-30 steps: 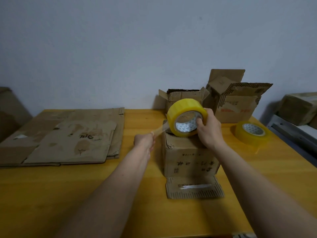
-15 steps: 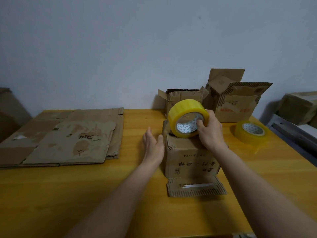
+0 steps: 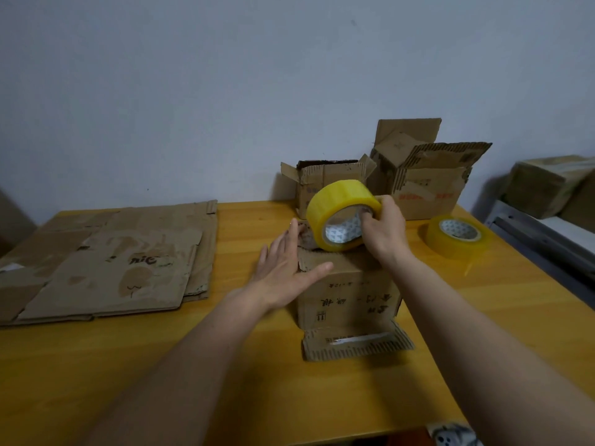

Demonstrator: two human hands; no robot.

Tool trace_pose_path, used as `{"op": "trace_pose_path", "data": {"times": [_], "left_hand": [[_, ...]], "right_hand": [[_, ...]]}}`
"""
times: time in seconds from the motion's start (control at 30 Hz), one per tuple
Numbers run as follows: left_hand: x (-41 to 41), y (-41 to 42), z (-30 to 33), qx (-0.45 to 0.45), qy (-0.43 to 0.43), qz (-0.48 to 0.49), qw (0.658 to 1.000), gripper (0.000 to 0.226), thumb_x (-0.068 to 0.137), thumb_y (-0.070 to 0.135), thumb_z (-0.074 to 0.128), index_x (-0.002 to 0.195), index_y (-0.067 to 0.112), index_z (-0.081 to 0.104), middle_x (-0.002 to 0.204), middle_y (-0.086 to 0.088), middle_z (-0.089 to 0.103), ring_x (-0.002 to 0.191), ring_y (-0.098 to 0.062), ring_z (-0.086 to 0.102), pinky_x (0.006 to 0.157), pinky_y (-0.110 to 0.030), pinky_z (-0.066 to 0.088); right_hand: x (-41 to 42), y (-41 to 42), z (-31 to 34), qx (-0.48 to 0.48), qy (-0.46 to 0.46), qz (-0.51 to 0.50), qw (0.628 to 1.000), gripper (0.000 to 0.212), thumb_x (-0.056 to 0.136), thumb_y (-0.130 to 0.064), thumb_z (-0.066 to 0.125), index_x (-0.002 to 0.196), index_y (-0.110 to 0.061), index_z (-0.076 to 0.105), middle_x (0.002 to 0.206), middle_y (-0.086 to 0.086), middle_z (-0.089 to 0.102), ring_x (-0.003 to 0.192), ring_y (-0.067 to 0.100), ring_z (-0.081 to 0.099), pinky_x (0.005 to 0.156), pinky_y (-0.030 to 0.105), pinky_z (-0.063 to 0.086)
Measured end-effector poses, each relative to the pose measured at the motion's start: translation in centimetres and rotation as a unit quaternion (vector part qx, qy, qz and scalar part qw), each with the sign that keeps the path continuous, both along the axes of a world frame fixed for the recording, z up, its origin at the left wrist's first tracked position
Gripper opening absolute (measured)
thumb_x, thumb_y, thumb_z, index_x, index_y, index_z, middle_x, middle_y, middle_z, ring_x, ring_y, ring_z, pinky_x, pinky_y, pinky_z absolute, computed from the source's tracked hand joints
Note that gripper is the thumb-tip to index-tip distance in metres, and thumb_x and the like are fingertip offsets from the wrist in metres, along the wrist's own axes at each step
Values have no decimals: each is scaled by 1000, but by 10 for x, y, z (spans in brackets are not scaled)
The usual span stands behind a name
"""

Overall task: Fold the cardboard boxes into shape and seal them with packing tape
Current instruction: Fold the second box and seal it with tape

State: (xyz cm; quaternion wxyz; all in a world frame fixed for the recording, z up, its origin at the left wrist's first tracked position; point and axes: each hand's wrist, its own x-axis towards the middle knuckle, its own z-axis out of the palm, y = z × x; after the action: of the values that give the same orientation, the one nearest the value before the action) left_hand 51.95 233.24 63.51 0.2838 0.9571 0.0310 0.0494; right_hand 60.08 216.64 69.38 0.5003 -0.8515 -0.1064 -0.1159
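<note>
A small brown cardboard box [image 3: 349, 297] stands in the middle of the yellow wooden table [image 3: 225, 365], one flap lying flat toward me. My right hand [image 3: 384, 231] grips a yellow roll of packing tape [image 3: 338, 209] on edge above the box's top, fingers curled through its core. My left hand [image 3: 286, 268] lies flat with straight fingers against the box's upper left edge, thumb across the top.
Flattened cardboard boxes [image 3: 106, 262] are stacked on the table's left. Two folded boxes, one smaller [image 3: 325, 185] and one larger [image 3: 425, 181], stand at the back by the wall. A second tape roll [image 3: 457, 236] lies flat at the right. A bundle [image 3: 553, 185] sits beyond the table's right edge.
My left hand let go of the pulled tape end, opened and moved right onto the box's top left edge. The tape roll stayed above the box in my right hand.
</note>
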Motion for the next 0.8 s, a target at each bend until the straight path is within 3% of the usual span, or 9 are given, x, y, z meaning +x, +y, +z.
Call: {"op": "trace_pose_path", "data": {"times": [0.07,0.17,0.3,0.37,0.43,0.57,0.63,0.7,0.8], "left_hand": [[-1,-2,2,24,0,-3,1000,114,63,92,21,146,31,-26,161,7,-6,146,-11,-4,119,-46,1],[-1,-3,5,37,3,-5,999,110,66,89,20,147,30,-26,160,10,-4,146,-12,-3,119,-47,3],[-3,-5,6,32,-8,-15,999,107,72,85,24,149,27,-23,159,15,-2,146,-10,-1,120,-47,5],[-3,-5,7,21,-11,-16,1000,102,80,79,31,150,25,-20,160,15,-2,146,-10,-2,120,-45,7],[2,-8,11,11,-7,5,1000,97,86,70,40,151,24,-15,160,13,2,146,-12,0,119,-44,11],[18,-23,24,38,22,109,993,99,80,78,39,153,24,-1,157,3,11,143,-25,8,117,-48,13],[21,-27,24,97,26,104,989,95,80,80,33,153,28,1,157,3,2,144,-28,-2,117,-54,5],[22,-22,22,121,42,54,990,91,83,78,29,152,29,-5,157,7,-23,143,-23,-26,116,-54,-8],[25,-14,23,131,96,21,987,98,82,80,25,151,22,-12,156,6,-27,142,-16,-26,116,-53,-9]], "right_hand": [[2,-7,3,-35,-15,12,999,11,97,-17,48,107,-14,48,85,-6,48,87,19,51,65,30,40],[5,-18,8,-97,-52,9,994,16,97,-16,47,112,-14,44,92,4,53,85,25,51,68,40,43],[14,-35,11,-155,-132,-31,979,27,93,-10,49,119,-16,43,93,3,51,81,26,48,64,38,36],[15,-37,7,-74,-87,-30,993,33,90,-8,54,122,-15,46,104,5,55,92,25,51,73,43,45],[17,-35,1,7,-11,-24,1000,27,88,-8,58,114,-14,53,110,9,58,101,27,54,83,45,49],[20,-34,-2,57,53,-6,997,10,85,-8,65,92,-13,59,95,11,64,93,29,61,83,48,53],[21,-34,-2,53,50,0,997,12,86,-9,64,90,-16,57,94,9,63,93,28,61,83,48,54],[21,-33,-3,49,48,6,998,13,87,-9,63,91,-18,54,95,8,62,94,28,61,84,48,53],[22,-32,-3,34,31,17,999,11,89,-10,60,89,-17,52,93,8,59,92,27,58,81,45,52]]}}
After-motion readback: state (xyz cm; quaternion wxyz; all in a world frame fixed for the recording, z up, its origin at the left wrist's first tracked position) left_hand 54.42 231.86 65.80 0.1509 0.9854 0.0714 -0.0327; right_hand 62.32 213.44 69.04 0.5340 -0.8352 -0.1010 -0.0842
